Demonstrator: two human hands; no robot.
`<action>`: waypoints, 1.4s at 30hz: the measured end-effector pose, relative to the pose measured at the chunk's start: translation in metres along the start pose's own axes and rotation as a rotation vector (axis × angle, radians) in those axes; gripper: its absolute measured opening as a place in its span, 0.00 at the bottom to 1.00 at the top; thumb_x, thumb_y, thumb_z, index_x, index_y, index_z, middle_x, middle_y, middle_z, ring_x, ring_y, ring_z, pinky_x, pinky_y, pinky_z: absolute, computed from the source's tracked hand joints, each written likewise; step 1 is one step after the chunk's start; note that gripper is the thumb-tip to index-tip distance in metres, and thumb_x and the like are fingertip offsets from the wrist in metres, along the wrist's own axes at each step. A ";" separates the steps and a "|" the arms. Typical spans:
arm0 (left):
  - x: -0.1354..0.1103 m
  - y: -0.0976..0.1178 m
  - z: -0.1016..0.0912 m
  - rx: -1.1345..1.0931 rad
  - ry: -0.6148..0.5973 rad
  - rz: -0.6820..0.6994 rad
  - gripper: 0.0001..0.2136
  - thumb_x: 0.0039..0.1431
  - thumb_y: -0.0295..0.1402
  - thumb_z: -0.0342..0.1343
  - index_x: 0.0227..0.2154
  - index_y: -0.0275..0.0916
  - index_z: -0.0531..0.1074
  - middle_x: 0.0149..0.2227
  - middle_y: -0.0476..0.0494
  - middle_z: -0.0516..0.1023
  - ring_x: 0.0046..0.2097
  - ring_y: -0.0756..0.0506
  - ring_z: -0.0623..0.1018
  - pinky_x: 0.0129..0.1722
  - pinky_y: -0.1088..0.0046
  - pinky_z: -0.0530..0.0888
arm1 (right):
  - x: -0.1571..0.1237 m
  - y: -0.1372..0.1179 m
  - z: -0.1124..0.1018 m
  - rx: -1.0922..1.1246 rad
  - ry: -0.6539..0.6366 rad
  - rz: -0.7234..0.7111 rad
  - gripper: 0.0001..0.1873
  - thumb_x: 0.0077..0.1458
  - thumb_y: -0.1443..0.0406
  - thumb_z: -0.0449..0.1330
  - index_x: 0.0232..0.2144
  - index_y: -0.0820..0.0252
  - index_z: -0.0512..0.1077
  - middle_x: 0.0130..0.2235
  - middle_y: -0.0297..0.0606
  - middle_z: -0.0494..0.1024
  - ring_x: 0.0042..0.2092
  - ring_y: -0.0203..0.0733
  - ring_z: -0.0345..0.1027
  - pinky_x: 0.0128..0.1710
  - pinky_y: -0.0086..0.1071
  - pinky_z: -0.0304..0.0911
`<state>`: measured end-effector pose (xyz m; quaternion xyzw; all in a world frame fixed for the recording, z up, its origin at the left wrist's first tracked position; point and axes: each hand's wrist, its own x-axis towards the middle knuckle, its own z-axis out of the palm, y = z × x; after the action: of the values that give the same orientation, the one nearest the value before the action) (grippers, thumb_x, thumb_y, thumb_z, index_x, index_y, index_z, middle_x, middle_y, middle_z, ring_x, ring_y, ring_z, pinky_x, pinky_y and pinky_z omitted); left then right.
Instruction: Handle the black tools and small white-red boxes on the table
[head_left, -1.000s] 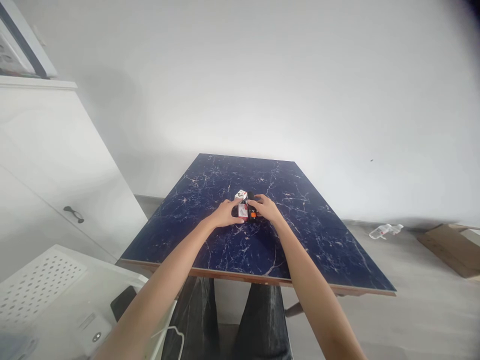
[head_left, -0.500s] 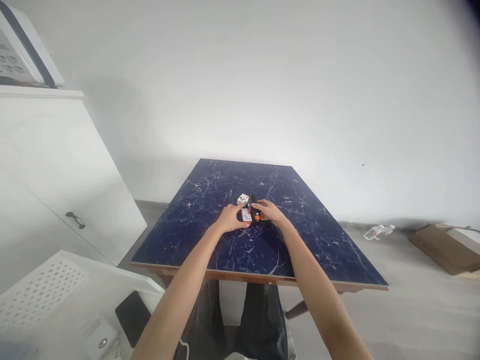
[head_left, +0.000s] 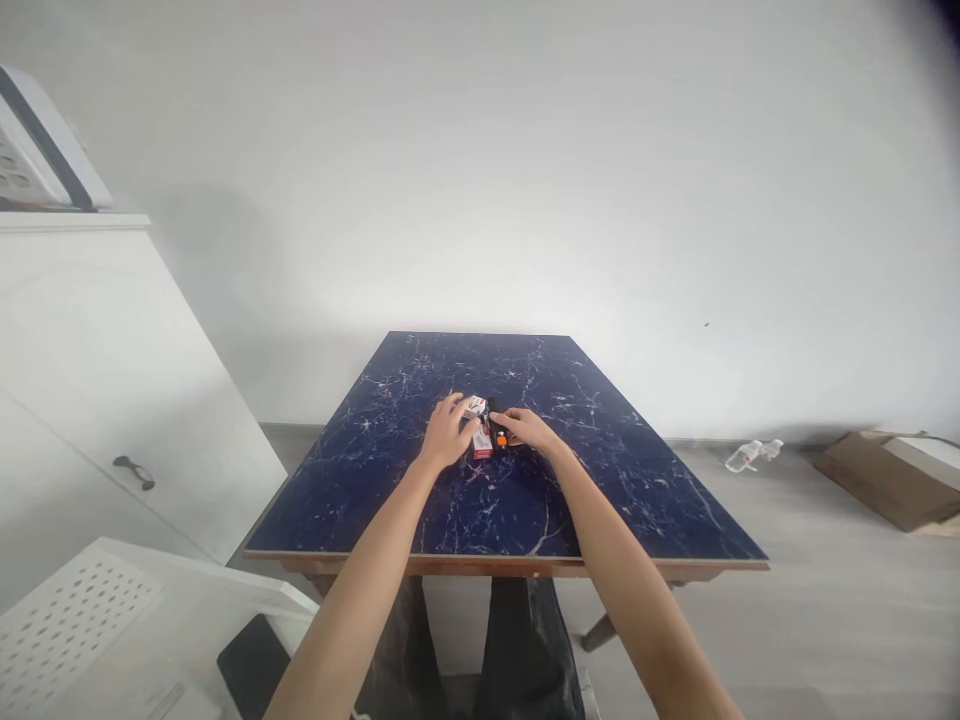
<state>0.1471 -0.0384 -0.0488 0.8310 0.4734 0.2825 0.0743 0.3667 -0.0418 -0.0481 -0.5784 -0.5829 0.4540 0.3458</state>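
Observation:
On the dark blue marble-patterned table (head_left: 615, 500) both my hands meet near the middle. My left hand (head_left: 447, 432) has its fingers curled onto a small white and red box (head_left: 480, 437) that lies on the tabletop. My right hand (head_left: 527, 429) is closed around a small black object with an orange part (head_left: 499, 436), pressed right against the box. Most of that black object is hidden by my fingers.
A white cabinet (head_left: 97, 380) with a dark handle stands at the left. A white perforated plastic piece (head_left: 82, 610) and a black phone (head_left: 251, 655) lie at the lower left. On the floor at the right are a plastic bottle (head_left: 746, 455) and a cardboard box (head_left: 885, 478).
The camera view shifted slightly. The box now lies flatter, its red end toward me, and my left fingers have moved on top of it. Both hands stay at the same spot.

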 end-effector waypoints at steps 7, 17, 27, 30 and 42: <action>0.014 -0.005 0.009 -0.001 -0.084 -0.082 0.26 0.74 0.45 0.34 0.51 0.39 0.76 0.50 0.38 0.75 0.55 0.37 0.69 0.57 0.59 0.64 | 0.006 0.007 0.004 -0.069 0.054 -0.029 0.26 0.57 0.44 0.57 0.28 0.61 0.75 0.27 0.39 0.77 0.29 0.40 0.73 0.31 0.29 0.69; 0.000 0.010 -0.006 -0.048 -0.108 0.020 0.17 0.72 0.38 0.41 0.44 0.40 0.75 0.38 0.43 0.74 0.44 0.42 0.72 0.49 0.64 0.68 | -0.004 0.004 0.007 -0.217 0.134 -0.100 0.29 0.59 0.43 0.52 0.22 0.59 0.72 0.24 0.38 0.76 0.29 0.40 0.71 0.33 0.29 0.63; -0.002 0.006 -0.004 -0.088 -0.074 0.025 0.19 0.60 0.29 0.49 0.55 0.39 0.66 0.57 0.39 0.67 0.59 0.39 0.66 0.61 0.60 0.62 | -0.009 0.005 0.006 -0.224 0.129 -0.118 0.27 0.61 0.45 0.51 0.26 0.58 0.73 0.27 0.37 0.77 0.31 0.40 0.72 0.34 0.28 0.64; -0.004 0.006 -0.003 -0.085 -0.065 -0.005 0.23 0.57 0.28 0.49 0.56 0.40 0.66 0.59 0.39 0.67 0.61 0.38 0.65 0.62 0.58 0.61 | -0.015 0.007 0.006 -0.209 0.142 -0.132 0.25 0.62 0.46 0.52 0.28 0.58 0.74 0.28 0.36 0.78 0.33 0.40 0.73 0.35 0.28 0.64; -0.001 0.003 0.006 -0.104 -0.166 -0.194 0.30 0.50 0.26 0.49 0.59 0.37 0.69 0.58 0.37 0.71 0.61 0.31 0.64 0.61 0.51 0.61 | -0.023 0.009 0.004 -0.184 0.172 -0.154 0.22 0.62 0.48 0.52 0.33 0.58 0.76 0.31 0.34 0.79 0.34 0.39 0.72 0.37 0.28 0.65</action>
<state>0.1523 -0.0403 -0.0530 0.7969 0.5283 0.2283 0.1834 0.3684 -0.0655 -0.0546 -0.5980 -0.6330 0.3192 0.3738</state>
